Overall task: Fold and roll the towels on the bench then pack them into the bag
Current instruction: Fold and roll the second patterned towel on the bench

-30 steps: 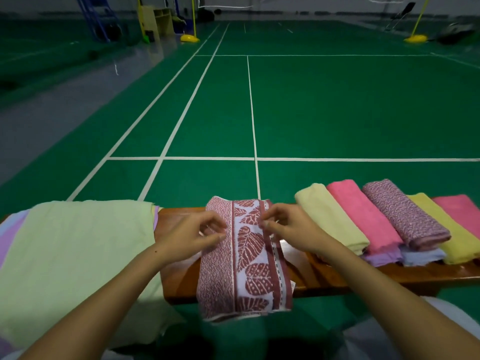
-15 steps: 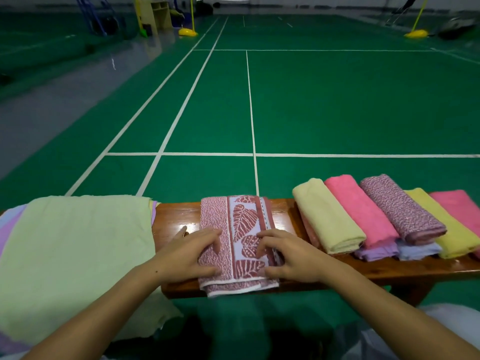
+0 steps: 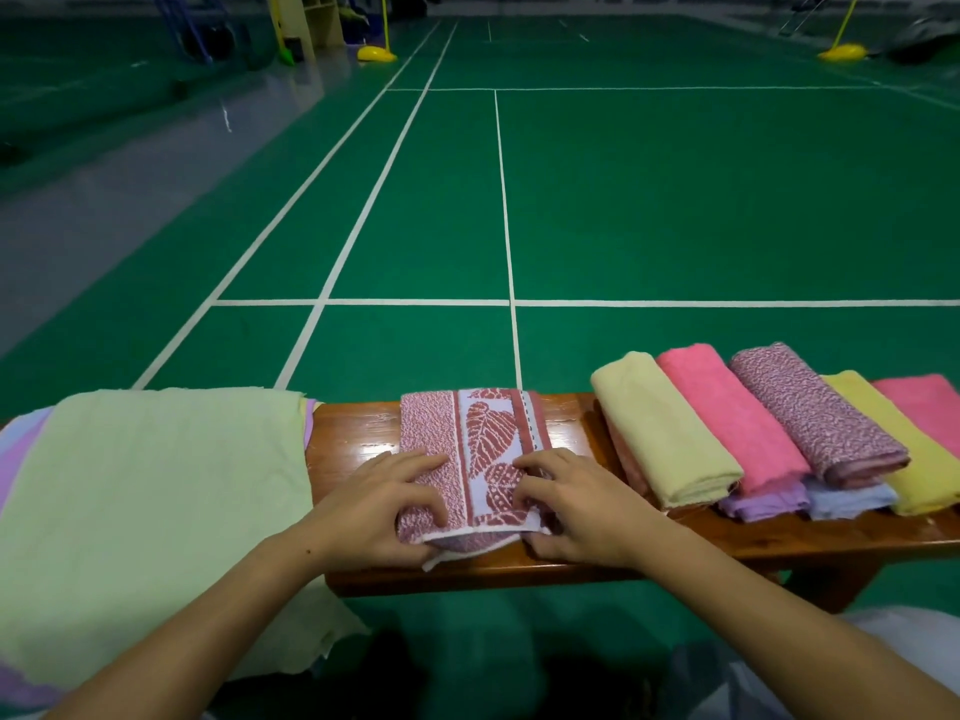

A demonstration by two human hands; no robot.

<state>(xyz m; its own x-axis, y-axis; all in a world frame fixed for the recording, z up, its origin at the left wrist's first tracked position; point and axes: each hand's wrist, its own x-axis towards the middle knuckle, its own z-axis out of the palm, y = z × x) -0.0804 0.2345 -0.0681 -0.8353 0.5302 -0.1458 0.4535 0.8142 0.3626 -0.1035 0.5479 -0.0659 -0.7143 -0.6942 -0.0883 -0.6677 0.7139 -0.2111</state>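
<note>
Setting: indoor sports court, green floor with white lines; a glossy wooden worktop runs across the near edge of the view.

Item in hand: leaf-patterned towel, red-brown and white, folded into a narrow strip, lying flat in the middle of the worktop with its length running away from the person. Its near end is lifted and curled over, the start of a roll.

Left hand: fingers curled on the near left corner, grasping the turned-over end.

Right hand: fingers curled on the near right corner, grasping the same end, fingertips pressing down on top.

Step, as judged: first turn of the roll. To do it well, both hands should keep level so the edges stay square, hold the first turn tight, and walk the roll away along the strip while pressing down lightly. An uneven push would likely make the roll cone out at one side.

Beside it, right: finished rolled towels in pale yellow, pink, speckled purple, yellow and pink, stacked over lilac and blue ones.

Beside it, left: unfolded towels, pale green on top, draped over the worktop's end.

Bag: not in view.
</note>
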